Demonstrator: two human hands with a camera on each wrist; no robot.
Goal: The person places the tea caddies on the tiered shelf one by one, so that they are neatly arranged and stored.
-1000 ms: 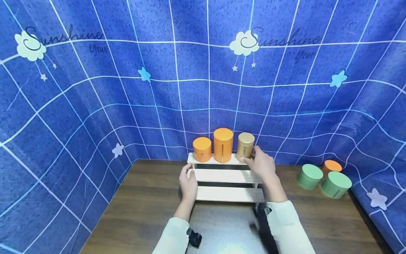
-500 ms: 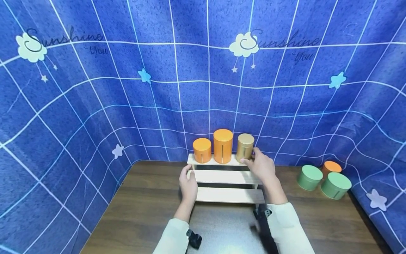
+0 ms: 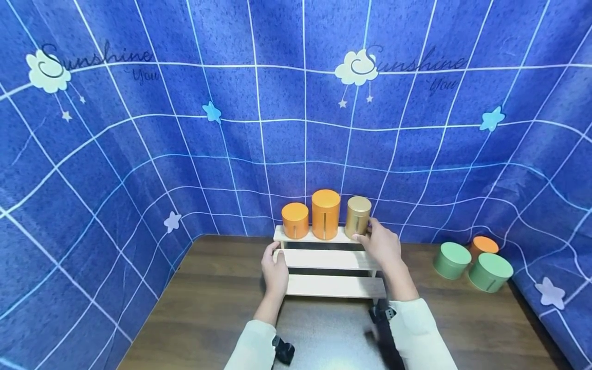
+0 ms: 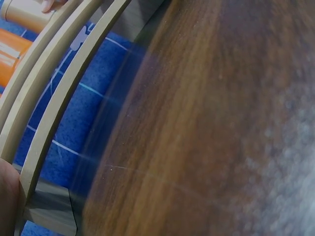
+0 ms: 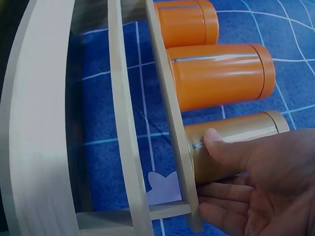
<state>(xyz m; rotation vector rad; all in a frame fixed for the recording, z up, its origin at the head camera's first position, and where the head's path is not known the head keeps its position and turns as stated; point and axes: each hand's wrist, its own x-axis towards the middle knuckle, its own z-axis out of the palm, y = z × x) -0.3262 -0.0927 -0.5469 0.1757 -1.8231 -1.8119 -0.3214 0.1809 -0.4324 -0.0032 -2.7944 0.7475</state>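
Observation:
A pale three-tier wooden rack stands on the table. Three cylindrical cans line its top tier: a short orange can, a tall orange can and a gold can at the right end. My right hand holds the gold can low on its side; in the right wrist view the thumb lies on the can and the fingers are beneath, by the rack's end. My left hand grips the left end of the rack, its thumb in front; its far fingers are partly hidden.
Two green tins and an orange tin stand together at the table's right, near its back edge. A blue patterned cloth hangs behind and on both sides. The brown wooden table extends left of the rack.
The head view has tilted very slightly, so everything sits a little lower in it. Both hands keep their places on the rack and the gold can.

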